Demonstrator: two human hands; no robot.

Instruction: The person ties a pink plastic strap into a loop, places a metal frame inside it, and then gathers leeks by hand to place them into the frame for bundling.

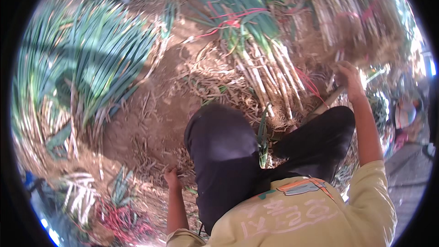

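My right hand (349,75) reaches out at the upper right, just below the blurred root ends of a scallion bundle (346,17) bound with pink twine. Blur hides whether its fingers grip the bundle. In front of my knees lies another bundle of long scallions (264,65), its green leaves pointing away and its dirty roots towards me. Red twine (236,17) is wound around its leafy part. Low beside my left knee hangs my left hand (172,175), over dry leaf litter; its fingers are too small and dim to read.
Loose scallions (99,61) lie in a large pile on the left. A tangle of red twine (127,221) sits at the lower left, near pale scallion stalks (80,195). Dry peelings (219,79) cover the bare soil (151,123). Another person (406,113) is at the far right.
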